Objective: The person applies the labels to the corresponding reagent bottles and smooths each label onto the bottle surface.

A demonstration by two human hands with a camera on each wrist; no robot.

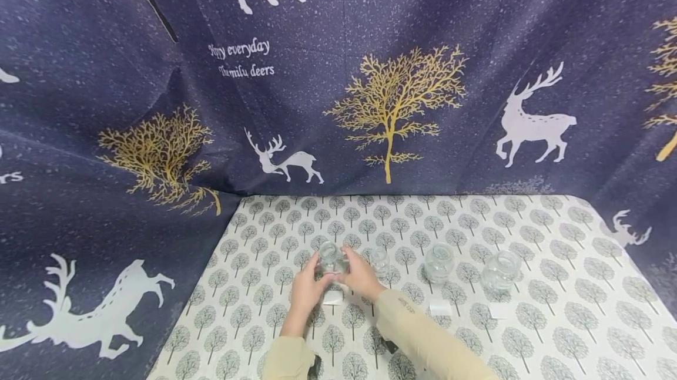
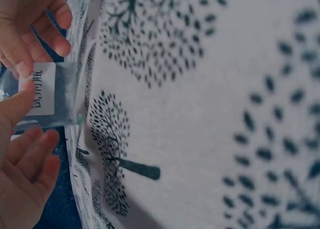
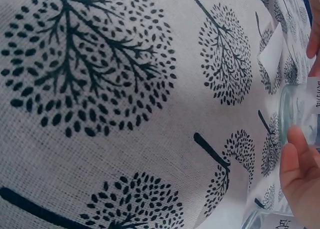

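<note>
A clear glass jar [image 1: 329, 252] stands upright between my two hands at the table's middle left. My left hand [image 1: 308, 287] holds it from the left side, its thumb across the front. From the right, my right hand [image 1: 361, 274] holds the same jar. A white label [image 2: 46, 91] with dark handwriting is on the jar's front, and both thumbs touch it in the left wrist view. The right wrist view shows the jar's glass base [image 3: 287, 106] close to the cloth, with right fingertips against its side.
Right of my hands stand a small glass jar [image 1: 379, 262], a wider jar [image 1: 439, 264] and a large round jar [image 1: 500, 271]. White paper pieces lie in front: one near the held jar [image 1: 333, 298], others [image 1: 440, 308] further right. A patterned cloth [image 1: 254, 309] covers the table; a dark curtain [image 1: 296, 98] hangs behind.
</note>
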